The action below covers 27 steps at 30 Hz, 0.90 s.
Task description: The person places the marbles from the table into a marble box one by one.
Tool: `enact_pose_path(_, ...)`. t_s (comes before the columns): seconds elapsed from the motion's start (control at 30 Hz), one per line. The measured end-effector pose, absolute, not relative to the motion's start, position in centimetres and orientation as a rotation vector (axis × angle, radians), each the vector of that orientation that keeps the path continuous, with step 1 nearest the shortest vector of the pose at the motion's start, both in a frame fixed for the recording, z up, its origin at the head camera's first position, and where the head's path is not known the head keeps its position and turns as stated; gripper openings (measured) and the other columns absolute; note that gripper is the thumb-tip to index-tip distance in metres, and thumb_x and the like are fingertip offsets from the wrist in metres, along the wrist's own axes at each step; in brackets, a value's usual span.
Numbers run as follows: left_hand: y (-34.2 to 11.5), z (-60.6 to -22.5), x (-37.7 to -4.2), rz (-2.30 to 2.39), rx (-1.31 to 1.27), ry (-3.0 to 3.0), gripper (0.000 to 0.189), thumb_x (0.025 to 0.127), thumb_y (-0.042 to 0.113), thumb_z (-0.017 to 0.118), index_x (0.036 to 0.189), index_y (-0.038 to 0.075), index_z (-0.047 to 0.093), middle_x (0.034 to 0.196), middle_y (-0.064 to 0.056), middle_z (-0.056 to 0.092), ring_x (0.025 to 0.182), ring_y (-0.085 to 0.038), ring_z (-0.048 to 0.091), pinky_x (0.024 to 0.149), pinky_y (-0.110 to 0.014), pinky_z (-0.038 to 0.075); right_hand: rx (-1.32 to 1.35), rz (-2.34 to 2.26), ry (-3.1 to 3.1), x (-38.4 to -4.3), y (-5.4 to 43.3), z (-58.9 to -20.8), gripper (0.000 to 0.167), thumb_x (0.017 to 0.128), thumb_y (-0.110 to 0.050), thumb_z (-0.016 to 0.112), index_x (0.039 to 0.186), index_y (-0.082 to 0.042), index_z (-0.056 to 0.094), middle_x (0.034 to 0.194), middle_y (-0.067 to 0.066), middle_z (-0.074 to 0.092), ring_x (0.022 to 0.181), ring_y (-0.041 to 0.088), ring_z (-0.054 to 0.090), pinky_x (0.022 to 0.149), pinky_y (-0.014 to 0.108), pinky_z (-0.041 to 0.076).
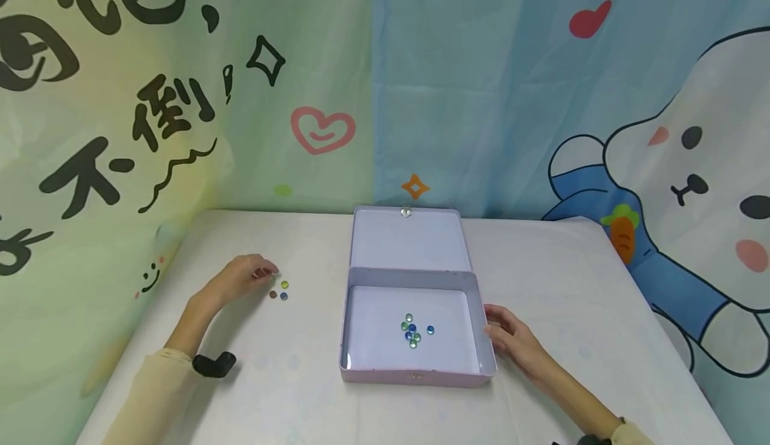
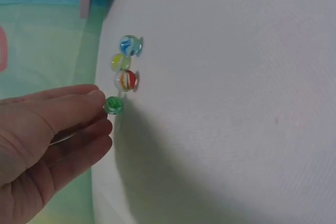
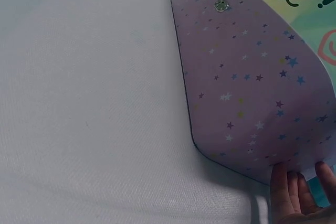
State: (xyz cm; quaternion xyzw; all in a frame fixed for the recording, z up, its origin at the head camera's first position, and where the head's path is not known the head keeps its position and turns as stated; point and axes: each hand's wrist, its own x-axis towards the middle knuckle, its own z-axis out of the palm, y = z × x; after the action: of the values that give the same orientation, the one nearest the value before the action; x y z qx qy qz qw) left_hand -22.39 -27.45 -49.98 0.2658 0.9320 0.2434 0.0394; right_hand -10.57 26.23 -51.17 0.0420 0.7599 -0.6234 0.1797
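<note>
Green marble (image 2: 114, 105) is hidden in head view but pinched by the left hand (image 1: 243, 276) near three other marbles (image 1: 284, 296), with table (image 1: 313, 331) room toward the box (image 1: 394, 377), touched by the straight-fingered right hand (image 1: 516, 341).

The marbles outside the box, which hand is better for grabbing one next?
Probably the left hand: it's close to the three loose marbles, with a green marble at its fingertips. The right hand is farther away, touching the box.

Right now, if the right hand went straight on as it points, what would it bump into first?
The open box, most likely: the right hand seems to be touching its side.
</note>
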Motion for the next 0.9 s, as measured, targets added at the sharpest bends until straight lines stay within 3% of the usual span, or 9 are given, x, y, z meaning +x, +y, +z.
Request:
enact_pose_path(0.3,-27.3,-50.2,-22.1,0.728,0.763,2.871,0.012,0.084,0.001,0.071,0.096,0.001,0.073,0.088,-0.007,0.071,0.079,-0.015,0.064,0.071,-0.027,0.054,0.121,-1.752,2.156,-10.5,26.1,-51.0,0.057,0.097,-0.022,0.053,0.144,0.003,0.031,0.141,0.024,0.042,0.105,-0.004,0.054,0.089,0.014,0.049)
enact_pose_path(0.77,-27.0,-49.2,-22.3,0.879,0.756,2.864,0.015,0.086,0.003,0.07,0.1,-0.001,0.072,0.092,-0.01,0.072,0.084,-0.021,0.067,0.076,-0.034,0.057,0.097,-1.75,2.143,-10.4,26.3,-51.0,0.059,0.097,-0.022,0.053,0.146,0.002,0.03,0.145,0.025,0.039,0.107,-0.002,0.054,0.089,0.014,0.048)
enact_pose_path(0.9,-26.6,-48.6,-22.4,0.987,0.792,2.799,0.016,0.088,0.008,0.069,0.103,0.002,0.072,0.097,-0.008,0.072,0.088,-0.018,0.068,0.079,-0.029,0.058,0.108,-1.749,2.147,-10.4,26.3,-51.0,0.059,0.097,-0.023,0.053,0.145,0.001,0.03,0.144,0.025,0.039,0.107,-0.003,0.054,0.089,0.014,0.049)
